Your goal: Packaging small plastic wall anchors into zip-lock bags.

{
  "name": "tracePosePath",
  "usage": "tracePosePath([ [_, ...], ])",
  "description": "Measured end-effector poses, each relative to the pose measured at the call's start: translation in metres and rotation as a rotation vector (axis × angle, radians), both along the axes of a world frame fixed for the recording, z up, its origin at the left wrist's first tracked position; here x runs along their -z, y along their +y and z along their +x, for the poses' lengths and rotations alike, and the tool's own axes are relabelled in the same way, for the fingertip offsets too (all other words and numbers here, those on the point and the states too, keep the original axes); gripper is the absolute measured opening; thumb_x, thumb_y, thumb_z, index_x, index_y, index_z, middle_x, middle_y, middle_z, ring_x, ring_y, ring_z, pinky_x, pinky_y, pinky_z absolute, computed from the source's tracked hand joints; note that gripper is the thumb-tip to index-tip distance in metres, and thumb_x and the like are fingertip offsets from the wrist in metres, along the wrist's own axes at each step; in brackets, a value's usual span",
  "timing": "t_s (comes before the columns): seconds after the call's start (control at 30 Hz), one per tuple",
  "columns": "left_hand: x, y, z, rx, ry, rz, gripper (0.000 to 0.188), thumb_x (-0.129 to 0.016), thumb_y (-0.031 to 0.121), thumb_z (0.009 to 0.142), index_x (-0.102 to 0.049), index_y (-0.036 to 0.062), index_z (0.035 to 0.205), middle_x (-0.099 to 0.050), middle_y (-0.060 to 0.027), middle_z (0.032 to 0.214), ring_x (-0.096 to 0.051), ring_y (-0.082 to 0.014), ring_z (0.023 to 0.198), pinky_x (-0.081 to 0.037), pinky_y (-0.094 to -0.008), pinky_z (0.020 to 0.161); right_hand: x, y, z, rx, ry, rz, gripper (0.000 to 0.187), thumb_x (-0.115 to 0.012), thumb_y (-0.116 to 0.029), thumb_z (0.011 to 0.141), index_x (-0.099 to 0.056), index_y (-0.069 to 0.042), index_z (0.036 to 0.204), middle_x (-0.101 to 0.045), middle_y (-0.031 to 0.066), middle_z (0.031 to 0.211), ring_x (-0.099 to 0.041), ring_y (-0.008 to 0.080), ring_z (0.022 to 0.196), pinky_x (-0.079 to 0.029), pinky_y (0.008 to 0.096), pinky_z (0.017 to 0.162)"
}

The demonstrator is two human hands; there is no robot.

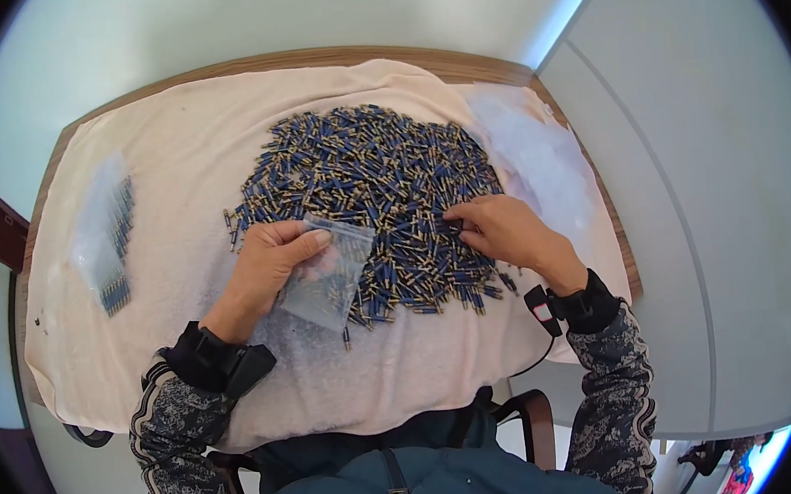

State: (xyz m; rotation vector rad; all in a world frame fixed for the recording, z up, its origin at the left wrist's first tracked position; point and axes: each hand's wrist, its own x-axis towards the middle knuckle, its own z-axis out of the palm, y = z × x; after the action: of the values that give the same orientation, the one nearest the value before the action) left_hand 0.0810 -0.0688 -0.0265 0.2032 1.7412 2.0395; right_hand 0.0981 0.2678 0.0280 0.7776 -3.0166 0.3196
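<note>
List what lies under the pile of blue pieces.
Pale cloth shows along the edges of the pile, and wooden table beyond; directly beneath the pile, everything is hidden.

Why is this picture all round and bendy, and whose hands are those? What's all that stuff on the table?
There's no robot here, just a person with two bare hands. The camera sits on their head, looking down. Its very wide lens makes straight edges bend.

A pale cloth covers most of the wooden table. On it is a big pile of tiny dark blue and gold sticks. At the left, clear plastic lies with similar sticks in rows. At the right are whitish plastic sheets.

The left hand holds a see-through bag. The right hand reaches into the pile; I can't tell whether it's gripping a stick.
</note>
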Motion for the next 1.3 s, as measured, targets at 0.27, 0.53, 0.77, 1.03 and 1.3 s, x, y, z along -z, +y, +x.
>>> tracePosePath([
  [0.27,0.001,0.001,0.0,-0.024,0.008,-0.016,0.019,-0.068,0.017,0.092,-0.071,-0.0013,0.095,-0.072,-0.0073,0.082,-0.063,-0.0085,0.065,-0.048,-0.0209,0.058,-0.006,-0.013,-0.007,0.212,-0.201,-0.29,0.019,-0.067,-0.015,0.086,-0.069,-0.002,0.099,-0.07,0.0101,0.078,-0.064,0.0159,0.065,-0.053,0.031,0.064],
  [0.53,0.001,0.0,0.003,-0.024,0.024,-0.007,0.018,-0.069,0.018,0.092,-0.073,0.0005,0.09,-0.072,-0.0053,0.077,-0.059,-0.0056,0.06,-0.045,-0.0196,0.055,0.005,-0.03,-0.016,0.357,-0.351,-0.365,0.025,-0.068,-0.014,0.085,-0.07,0.0,0.106,-0.07,0.0069,0.077,-0.063,0.011,0.062,-0.052,0.0263,0.058],
  [0.77,0.002,0.001,0.002,-0.004,0.035,0.015,0.017,-0.069,0.017,0.091,-0.073,0.0003,0.09,-0.072,-0.0054,0.076,-0.059,-0.0054,0.06,-0.045,-0.0195,0.055,0.016,-0.032,-0.01,0.367,-0.293,-0.345,0.024,-0.069,-0.011,0.084,-0.07,0.0,0.106,-0.071,0.0075,0.081,-0.064,0.011,0.065,-0.053,0.0264,0.062],
  [1.03,0.002,0.003,0.002,-0.015,0.057,-0.029,0.017,-0.072,0.017,0.089,-0.073,0.0,0.09,-0.071,-0.004,0.075,-0.058,-0.004,0.06,-0.043,-0.0187,0.054,0.021,-0.031,-0.007,0.291,-0.229,-0.493,0.018,-0.069,-0.008,0.083,-0.071,-0.002,0.099,-0.072,0.0068,0.082,-0.067,0.0127,0.071,-0.053,0.026,0.069],
  [1.3,-0.005,0.005,0.006,-0.002,0.039,-0.049,0.018,-0.071,0.016,0.09,-0.074,-0.0011,0.093,-0.072,-0.0033,0.078,-0.06,-0.004,0.063,-0.046,-0.0185,0.057,0.004,-0.035,-0.003,0.204,-0.169,-0.406,0.016,-0.068,-0.006,0.085,-0.069,-0.001,0.1,-0.07,0.002,0.082,-0.064,0.0101,0.069,-0.052,0.0249,0.066],
])
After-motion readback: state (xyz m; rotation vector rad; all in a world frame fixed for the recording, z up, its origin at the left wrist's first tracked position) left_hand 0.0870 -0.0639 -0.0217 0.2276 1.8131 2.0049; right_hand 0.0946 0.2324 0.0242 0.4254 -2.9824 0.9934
